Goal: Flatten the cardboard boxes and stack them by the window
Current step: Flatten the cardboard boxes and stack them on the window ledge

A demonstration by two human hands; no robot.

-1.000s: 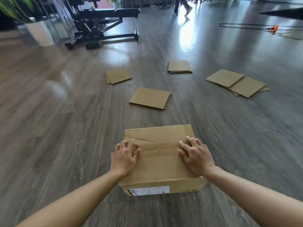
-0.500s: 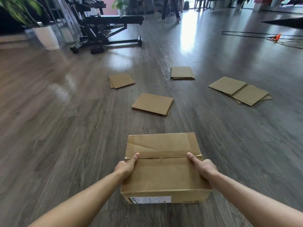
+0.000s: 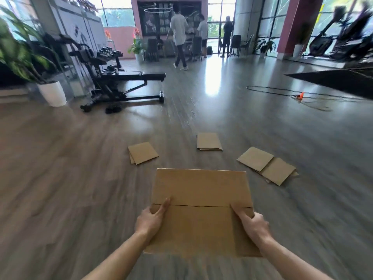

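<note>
A closed brown cardboard box [image 3: 201, 188] is lifted in front of me, its top seam running left to right. My left hand [image 3: 152, 218] grips the box's left edge at the seam, thumb lying on top. On the right edge my right hand [image 3: 251, 222] grips it the same way. Flattened cardboard lies on the wooden floor beyond: one pile [image 3: 143, 152] to the left, one pile [image 3: 209, 141] in the middle, and overlapping sheets [image 3: 267, 165] to the right. A fourth flat piece seen earlier is hidden behind the box.
A black weight bench [image 3: 125, 85] and a potted plant [image 3: 51, 92] stand at the back left. A cable with an orange plug [image 3: 300, 95] crosses the floor at the right. Three people [image 3: 179, 35] stand by chairs near the far windows [image 3: 220, 17].
Both hands slid from the box's top to its side edges and raised the box off the floor. My view tilted up, bringing the far room and windows into sight.
</note>
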